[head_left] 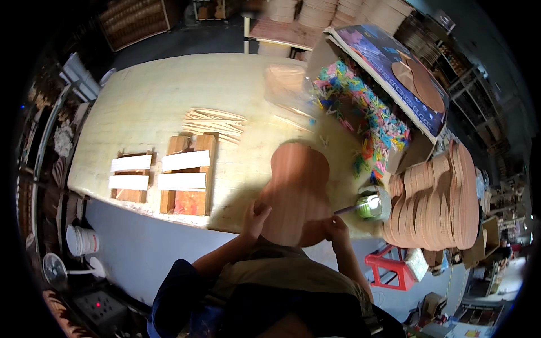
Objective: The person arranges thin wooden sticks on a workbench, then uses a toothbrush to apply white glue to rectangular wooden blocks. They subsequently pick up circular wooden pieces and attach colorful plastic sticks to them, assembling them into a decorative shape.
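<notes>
Between my two hands is a reddish-brown ukulele body (296, 191), its wide end towards me over the table's near edge. My left hand (256, 219) grips its left side, thumb on the top face. On the right side, my right hand (337, 230) pinches the rim with its fingers closed. A small tub (373, 204) with pale green stuff stands close to my right hand, and a dark brush handle (346, 210) leans out of it. How thick the body is cannot be made out from above.
Wooden blocks bearing white strips (183, 181) stand left on the table (152, 79). Thin wooden sticks (214, 124) lie behind them. A carton (394, 79) spills coloured clothespins (360, 107) at right. Stacked ukulele bodies (439, 197) and a red stool (391, 267) are further right.
</notes>
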Demonstrator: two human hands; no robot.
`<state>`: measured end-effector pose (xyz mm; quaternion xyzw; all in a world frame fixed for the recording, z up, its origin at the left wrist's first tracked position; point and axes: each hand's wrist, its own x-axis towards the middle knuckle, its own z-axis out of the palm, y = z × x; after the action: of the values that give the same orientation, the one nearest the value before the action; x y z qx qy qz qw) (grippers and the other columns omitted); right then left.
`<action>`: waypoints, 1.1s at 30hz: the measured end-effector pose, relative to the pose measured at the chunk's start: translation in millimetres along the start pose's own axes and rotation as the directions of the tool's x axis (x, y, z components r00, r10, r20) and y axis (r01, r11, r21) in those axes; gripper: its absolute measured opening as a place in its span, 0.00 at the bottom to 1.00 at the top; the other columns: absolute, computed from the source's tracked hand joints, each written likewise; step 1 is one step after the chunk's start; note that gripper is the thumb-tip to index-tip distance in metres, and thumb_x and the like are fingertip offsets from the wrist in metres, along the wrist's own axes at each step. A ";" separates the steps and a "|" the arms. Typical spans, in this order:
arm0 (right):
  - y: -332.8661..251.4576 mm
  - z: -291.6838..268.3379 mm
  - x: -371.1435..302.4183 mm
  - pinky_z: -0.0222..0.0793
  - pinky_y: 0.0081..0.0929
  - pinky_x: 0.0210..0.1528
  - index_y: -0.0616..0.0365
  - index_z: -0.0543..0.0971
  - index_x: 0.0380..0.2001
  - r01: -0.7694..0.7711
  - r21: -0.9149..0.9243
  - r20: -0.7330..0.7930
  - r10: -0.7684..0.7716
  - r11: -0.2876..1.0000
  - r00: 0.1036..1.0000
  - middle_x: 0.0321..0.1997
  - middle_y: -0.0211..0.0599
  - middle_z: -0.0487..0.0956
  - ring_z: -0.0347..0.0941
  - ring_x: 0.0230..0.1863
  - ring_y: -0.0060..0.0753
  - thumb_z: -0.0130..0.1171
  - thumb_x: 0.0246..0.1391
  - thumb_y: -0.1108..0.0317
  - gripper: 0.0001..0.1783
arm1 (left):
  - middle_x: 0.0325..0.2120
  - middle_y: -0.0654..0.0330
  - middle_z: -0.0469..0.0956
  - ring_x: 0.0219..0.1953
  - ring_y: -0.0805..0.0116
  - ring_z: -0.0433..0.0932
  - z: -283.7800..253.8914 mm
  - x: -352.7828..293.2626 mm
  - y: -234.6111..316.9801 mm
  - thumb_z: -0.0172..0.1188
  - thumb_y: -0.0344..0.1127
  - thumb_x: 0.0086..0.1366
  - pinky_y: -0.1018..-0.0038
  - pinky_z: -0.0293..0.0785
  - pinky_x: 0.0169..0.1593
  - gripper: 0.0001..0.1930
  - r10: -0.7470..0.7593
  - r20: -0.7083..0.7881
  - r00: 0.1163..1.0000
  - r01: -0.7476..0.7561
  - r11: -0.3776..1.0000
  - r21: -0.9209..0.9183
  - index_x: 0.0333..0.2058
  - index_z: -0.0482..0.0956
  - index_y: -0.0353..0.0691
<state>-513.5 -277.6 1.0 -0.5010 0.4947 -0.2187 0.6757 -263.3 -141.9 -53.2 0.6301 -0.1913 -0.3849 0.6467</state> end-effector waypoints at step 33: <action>-154.6 -185.4 347.6 0.48 0.51 0.66 0.54 0.56 0.66 -0.327 -0.775 -0.447 -0.103 0.540 0.889 0.69 0.58 0.51 0.48 0.69 0.57 0.53 0.34 0.20 0.64 | 0.51 0.53 0.68 0.53 0.50 0.65 109.5 93.5 65.3 0.61 0.40 0.57 0.55 0.61 0.53 0.27 0.371 0.410 0.833 -0.490 0.150 0.859 0.55 0.69 0.42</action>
<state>-502.8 -700.3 -18.7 -0.6635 0.7093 -0.0194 0.2373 -267.8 -290.0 1.9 0.7822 -0.5825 -0.0272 0.2194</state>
